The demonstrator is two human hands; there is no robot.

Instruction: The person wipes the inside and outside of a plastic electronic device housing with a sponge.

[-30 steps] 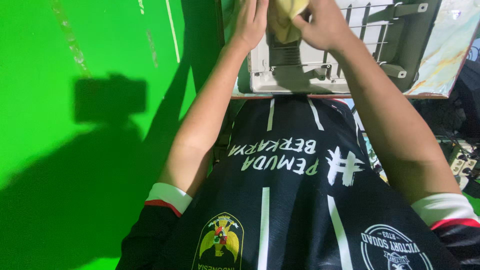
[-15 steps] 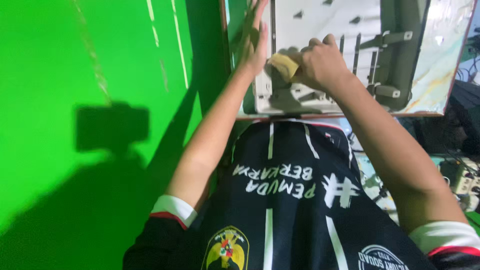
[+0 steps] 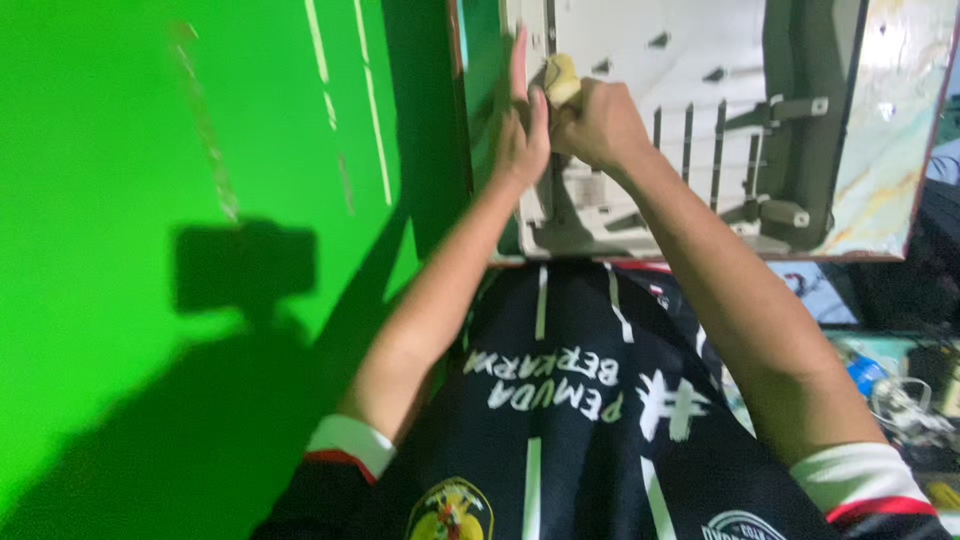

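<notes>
On the marbled tabletop [image 3: 890, 130], against its near left corner: one pale grey plastic housing [image 3: 640, 120], ribbed, with brackets. Left hand [image 3: 520, 130], fingers flat and open, braces the housing's left edge, gripping nothing. Right hand [image 3: 598, 122], closed in a fist around a yellow cloth [image 3: 560, 78], presses it onto the housing. Risks, judged: hard rubbing could slide the housing off the edge; cloth may snag on ribs. Containers: none visible; housing interior not discernible.
</notes>
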